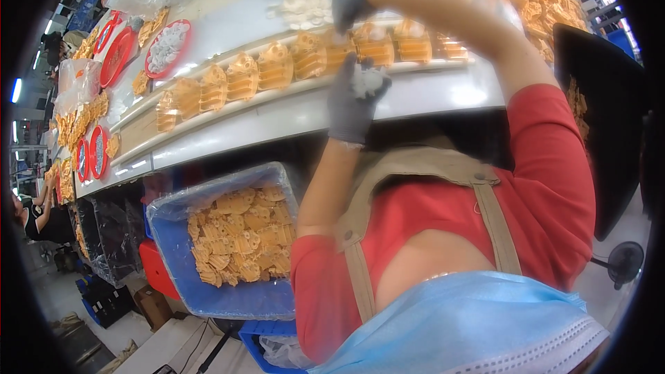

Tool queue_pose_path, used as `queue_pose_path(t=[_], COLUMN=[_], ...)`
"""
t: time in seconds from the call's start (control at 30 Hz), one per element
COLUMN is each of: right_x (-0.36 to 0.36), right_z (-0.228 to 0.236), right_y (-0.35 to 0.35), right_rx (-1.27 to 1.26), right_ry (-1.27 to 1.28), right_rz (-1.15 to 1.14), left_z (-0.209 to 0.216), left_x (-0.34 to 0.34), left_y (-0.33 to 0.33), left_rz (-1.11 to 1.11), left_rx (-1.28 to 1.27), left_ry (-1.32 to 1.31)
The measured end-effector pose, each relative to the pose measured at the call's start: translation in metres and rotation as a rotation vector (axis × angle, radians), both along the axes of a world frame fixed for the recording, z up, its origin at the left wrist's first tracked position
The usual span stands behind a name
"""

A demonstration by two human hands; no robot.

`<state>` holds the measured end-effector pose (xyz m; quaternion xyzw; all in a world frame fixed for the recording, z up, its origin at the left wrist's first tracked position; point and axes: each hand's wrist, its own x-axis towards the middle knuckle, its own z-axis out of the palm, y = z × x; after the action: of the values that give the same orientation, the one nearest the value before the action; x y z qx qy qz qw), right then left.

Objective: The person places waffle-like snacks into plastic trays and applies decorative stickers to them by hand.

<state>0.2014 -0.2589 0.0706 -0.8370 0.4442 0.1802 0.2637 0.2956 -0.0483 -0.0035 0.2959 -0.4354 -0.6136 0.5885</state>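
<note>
My left hand (352,104), in a grey glove, is cupped around a clump of small white plastic parts (370,82) at the near side of the rail track. Across from it, my right hand (351,8), in a dark glove, hangs over the far edge of the track, fingers together and pointing down; whether they hold anything is hidden by blur. Below and between the hands, a row of orange ribbed plastic parts (276,67) stands along the track (242,100). Beside my right hand, a loose heap of white parts (303,7) lies on the white table.
A red tray (188,45) of white pieces and other red trays (118,55) stand at left. A blue lined bin (166,235) of orange parts is below the table. More orange parts (547,10) are piled at far right. Another person (45,218) works at far left.
</note>
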Motion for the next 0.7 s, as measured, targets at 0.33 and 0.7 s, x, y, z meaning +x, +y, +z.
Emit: queue_pose_path(t=[0.33,0.7], right_x=[-0.026,-0.079], right_z=[0.024,0.052], right_y=[0.031,0.079], right_rx=[-0.352,-0.224], right_ry=[-0.037,-0.360], right_rz=[0.246,0.025], left_z=[0.019,0.065], left_x=[-0.020,-0.045], left_y=[0.017,0.027], left_rz=[0.122,-0.162], left_rx=[-0.084,0.656], left_ry=[-0.207,0.721])
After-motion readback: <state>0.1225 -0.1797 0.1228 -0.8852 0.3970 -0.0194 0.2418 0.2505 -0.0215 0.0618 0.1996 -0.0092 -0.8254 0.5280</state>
